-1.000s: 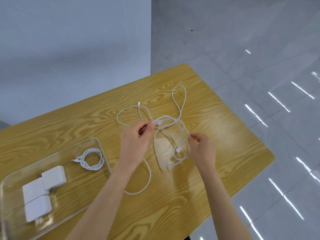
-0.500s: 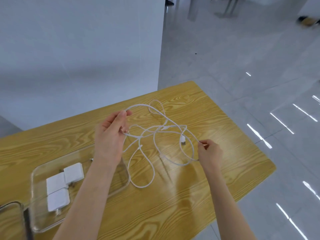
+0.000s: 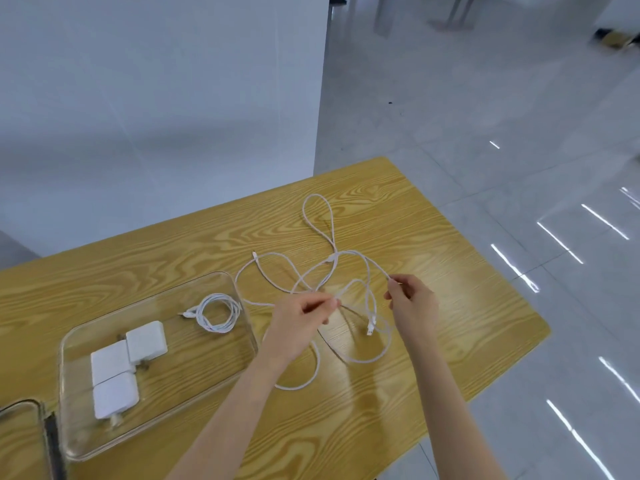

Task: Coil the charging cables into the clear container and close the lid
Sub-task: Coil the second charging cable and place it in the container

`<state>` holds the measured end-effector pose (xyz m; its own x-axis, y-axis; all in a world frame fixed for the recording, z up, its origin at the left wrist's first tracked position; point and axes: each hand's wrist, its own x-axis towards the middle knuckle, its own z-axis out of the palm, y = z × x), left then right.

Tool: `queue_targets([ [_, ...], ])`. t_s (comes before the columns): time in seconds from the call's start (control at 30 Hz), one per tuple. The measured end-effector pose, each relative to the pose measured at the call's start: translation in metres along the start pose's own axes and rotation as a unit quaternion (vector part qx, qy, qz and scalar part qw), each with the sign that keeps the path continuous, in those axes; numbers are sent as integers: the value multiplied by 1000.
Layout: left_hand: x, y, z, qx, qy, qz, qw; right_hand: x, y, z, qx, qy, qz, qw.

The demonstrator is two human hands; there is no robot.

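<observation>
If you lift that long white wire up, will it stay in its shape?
Probably not. The loose cable sprawls in soft, crossing loops on the table, so it likely flops and tangles. It looks thin, probably light; both hands just pinch it.

Both hands, left [image 3: 300, 318] and right [image 3: 412, 304], raised, fingertips pinched
</observation>
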<state>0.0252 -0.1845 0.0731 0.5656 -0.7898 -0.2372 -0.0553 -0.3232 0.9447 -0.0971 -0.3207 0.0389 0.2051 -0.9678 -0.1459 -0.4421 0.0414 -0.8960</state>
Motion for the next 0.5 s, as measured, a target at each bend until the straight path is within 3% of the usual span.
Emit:
queue_targets([
  [0.27,17,-23,23,46,8,-68,997,-9,-50,-14,164,-65,-18,984],
  [0.5,19,-22,30,96,9,-38,995,-18,-93,-30,214,-56,-87,971],
])
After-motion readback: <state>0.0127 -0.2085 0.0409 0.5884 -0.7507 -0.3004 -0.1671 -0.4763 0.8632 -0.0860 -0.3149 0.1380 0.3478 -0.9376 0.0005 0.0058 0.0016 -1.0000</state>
